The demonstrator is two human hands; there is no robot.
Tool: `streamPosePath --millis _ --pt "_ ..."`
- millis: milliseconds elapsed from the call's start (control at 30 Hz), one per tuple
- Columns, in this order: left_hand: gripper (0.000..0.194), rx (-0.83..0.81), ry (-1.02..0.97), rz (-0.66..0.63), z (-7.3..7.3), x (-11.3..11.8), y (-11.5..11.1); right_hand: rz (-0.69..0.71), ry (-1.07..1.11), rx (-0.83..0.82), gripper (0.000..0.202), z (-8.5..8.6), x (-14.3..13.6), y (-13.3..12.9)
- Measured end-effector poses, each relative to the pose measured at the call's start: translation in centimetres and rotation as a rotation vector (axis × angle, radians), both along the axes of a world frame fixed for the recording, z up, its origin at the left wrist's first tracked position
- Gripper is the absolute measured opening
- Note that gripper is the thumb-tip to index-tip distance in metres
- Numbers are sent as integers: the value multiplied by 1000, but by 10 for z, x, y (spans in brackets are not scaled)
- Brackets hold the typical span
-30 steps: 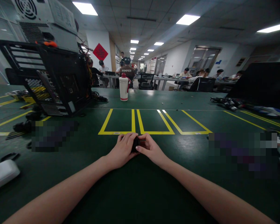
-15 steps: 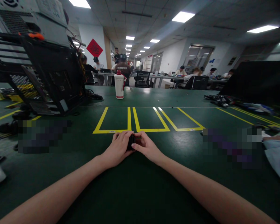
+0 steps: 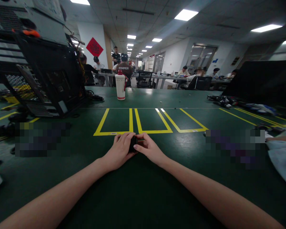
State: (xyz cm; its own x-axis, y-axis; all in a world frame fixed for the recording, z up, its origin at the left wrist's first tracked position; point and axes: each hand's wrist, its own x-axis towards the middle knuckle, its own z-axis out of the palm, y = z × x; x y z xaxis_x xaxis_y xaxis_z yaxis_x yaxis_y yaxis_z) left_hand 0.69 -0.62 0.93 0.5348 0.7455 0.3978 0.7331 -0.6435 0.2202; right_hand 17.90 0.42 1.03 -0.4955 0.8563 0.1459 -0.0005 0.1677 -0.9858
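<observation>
A small black object [image 3: 133, 143] is held between my two hands, just in front of the yellow taped outlines; its kind cannot be made out because my fingers cover most of it. My left hand [image 3: 120, 149] wraps over its left side, fingers closed around it. On the other side, my right hand [image 3: 149, 149] pinches at its right edge, with thumb and fingers curled. Both hands are low over the green table [image 3: 138, 190], near its middle.
Yellow tape [image 3: 132, 122] marks several outlines on the table. Beyond them stands a white bottle [image 3: 120, 86] with a red lid. A black computer case [image 3: 45, 76] is at the left. A dark panel [image 3: 264, 86] and cables [image 3: 220, 101] are at the right. People sit further back.
The view has shifted slightly, so the scene sits a little further left and up. Both hands keep nearly the same hold on the black object.
</observation>
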Motion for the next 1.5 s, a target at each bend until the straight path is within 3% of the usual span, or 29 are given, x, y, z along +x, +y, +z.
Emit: streamPosePath --millis 267,467,600,800,1000,1300,1500 --pt "56 34 12 -1 -1 0 1 -17 27 30 21 -6 -2 2" --pt "58 23 12 1 -2 0 1 -29 -9 15 29 -1 -2 0" --pt "58 44 11 6 -4 0 2 10 29 37 25 -1 -2 -2" --pt "58 29 14 5 -4 0 2 -50 22 53 16 -3 -3 -1" --pt "57 17 16 -1 -1 0 0 -59 -29 55 27 -4 -3 1" --pt "56 28 28 8 0 0 -1 -33 13 61 19 -2 -3 -2" --pt "56 31 16 2 -1 -1 -1 -42 -6 37 32 -5 -3 1"
